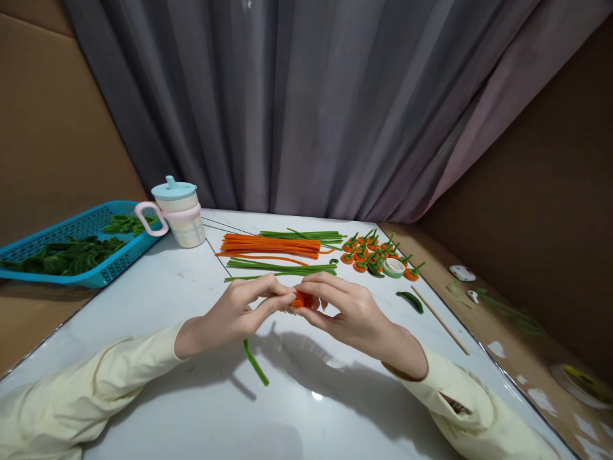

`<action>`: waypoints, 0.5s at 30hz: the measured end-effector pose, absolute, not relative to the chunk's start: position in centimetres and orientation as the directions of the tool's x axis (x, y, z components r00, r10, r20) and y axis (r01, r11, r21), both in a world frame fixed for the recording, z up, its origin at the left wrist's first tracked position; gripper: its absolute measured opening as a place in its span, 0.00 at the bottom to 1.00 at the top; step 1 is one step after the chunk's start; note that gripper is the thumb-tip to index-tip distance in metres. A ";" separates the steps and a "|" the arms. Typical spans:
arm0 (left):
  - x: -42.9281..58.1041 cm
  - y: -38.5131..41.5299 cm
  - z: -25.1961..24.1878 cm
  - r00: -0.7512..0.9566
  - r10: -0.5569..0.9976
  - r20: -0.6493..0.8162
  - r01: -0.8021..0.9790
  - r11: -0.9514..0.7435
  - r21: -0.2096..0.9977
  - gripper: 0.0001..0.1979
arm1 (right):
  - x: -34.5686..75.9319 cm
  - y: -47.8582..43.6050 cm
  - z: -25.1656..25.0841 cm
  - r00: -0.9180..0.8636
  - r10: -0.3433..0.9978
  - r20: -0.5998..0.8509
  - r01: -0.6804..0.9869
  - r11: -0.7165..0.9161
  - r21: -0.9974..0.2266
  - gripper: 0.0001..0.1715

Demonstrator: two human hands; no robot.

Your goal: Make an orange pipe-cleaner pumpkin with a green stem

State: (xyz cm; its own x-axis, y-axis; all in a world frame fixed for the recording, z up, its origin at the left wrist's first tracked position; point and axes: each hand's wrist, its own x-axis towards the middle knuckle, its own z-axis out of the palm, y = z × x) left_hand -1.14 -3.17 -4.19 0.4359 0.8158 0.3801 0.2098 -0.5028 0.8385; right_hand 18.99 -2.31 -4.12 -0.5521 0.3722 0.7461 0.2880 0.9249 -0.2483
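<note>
Both hands meet above the near middle of the table around a small orange coiled pipe-cleaner piece (302,299). My right hand (352,313) grips it between thumb and fingers. My left hand (244,310) is closed in a pinch at the left edge of the piece. From beneath that hand a green pipe cleaner (256,364) hangs down; its upper part is hidden by the fingers. Behind the hands lie a bundle of orange pipe cleaners (271,245) and green pipe cleaners (282,265). Several small orange pumpkin-like pieces with green stems (361,254) stand to the right.
A blue basket (103,275) of green coiled pieces and a lidded cup (184,220) with a pink handle stand left. At right are a roll of tape (393,267), a dark green curved piece (410,301) and a thin wooden stick (440,319). A grey curtain (306,115) hangs behind.
</note>
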 end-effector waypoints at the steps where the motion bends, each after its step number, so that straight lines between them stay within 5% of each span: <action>1: -1.2 -3.2 -4.1 0.436 0.834 0.338 0.209 -0.459 0.863 0.05 | 19.0 -2.3 -4.1 -0.545 0.378 0.748 0.292 0.922 -0.254 0.09; 15: -0.9 -3.6 -3.9 0.597 0.747 0.291 0.220 -0.502 0.837 0.07 | 19.2 -2.7 -3.0 -0.496 0.466 0.733 0.211 0.883 -0.418 0.04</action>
